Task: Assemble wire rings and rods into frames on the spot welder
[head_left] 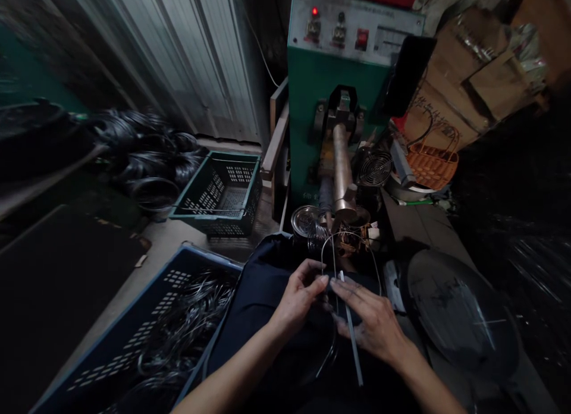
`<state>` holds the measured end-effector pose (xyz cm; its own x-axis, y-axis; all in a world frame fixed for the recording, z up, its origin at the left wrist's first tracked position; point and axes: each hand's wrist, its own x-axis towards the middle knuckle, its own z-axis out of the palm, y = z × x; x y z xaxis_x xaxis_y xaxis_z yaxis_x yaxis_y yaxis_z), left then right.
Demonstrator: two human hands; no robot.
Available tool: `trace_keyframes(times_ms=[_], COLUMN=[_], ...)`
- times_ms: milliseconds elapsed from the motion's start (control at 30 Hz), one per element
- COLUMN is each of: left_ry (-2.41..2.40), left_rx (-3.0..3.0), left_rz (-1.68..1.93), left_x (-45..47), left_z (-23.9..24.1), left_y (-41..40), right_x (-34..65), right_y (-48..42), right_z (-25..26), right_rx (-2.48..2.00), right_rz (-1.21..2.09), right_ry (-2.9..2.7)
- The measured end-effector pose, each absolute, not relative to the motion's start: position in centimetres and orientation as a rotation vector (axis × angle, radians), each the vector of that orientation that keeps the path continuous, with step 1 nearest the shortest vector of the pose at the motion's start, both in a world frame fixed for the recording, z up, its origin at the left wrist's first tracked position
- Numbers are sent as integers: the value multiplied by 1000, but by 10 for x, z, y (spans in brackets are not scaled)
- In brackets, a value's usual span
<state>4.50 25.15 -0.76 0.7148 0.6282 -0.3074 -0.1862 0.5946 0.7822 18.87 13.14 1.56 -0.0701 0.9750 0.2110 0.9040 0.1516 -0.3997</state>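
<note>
A: So, how are the hands held?

B: A thin, bent silver wire loop (332,247) is pinched by the closed fingers of the left hand (297,298). The fingers of the right hand (372,322) are spread along a straight, pale metal strip (352,333), though whether that strip is gripped cannot be told. The fingertips of the two hands are brought almost together.

A: And where is the wire?

B: It is held above a dark navy cloth lap (263,277), with its curve rising toward a round silver metal lid (306,220).

A: What edges hem the hands in?

B: On the left, the rim of a blue perforated plastic crate (209,258), heaped with dark wire coils (187,325), is set just beside the left forearm. On the right, a dark, round glassy disc (459,307) lies near the right hand. Ahead, a tall green metal machine (339,122) stands beyond the loop.
</note>
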Motion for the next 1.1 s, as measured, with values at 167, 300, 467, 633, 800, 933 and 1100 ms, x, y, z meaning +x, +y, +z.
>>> trace_keyframes(times_ms=[167, 300, 467, 633, 800, 933, 1100], left_ry=[663, 677, 676, 643, 635, 612, 597], left_rx=[785, 781, 825, 855, 856, 849, 881], left_rz=[476, 480, 551, 673, 709, 716, 735], left_x=[46, 47, 66, 99, 113, 116, 120], left_z=[-6, -5, -6, -5, -2, -4, -12], left_y=[252, 253, 285, 338, 365, 371, 377], right_x=[190, 191, 204, 232, 252, 257, 260], right_y=[133, 131, 153, 197, 217, 222, 229], right_z=[20, 17, 11, 21, 21, 17, 15], right_rx=[-1792, -1813, -1864, -1926, -1909, -1903, -1863], right_rz=[224, 248, 97, -230, -297, -289, -151], right_ry=[-2000, -1993, -1927, -1993, -1966, -1951, -1952])
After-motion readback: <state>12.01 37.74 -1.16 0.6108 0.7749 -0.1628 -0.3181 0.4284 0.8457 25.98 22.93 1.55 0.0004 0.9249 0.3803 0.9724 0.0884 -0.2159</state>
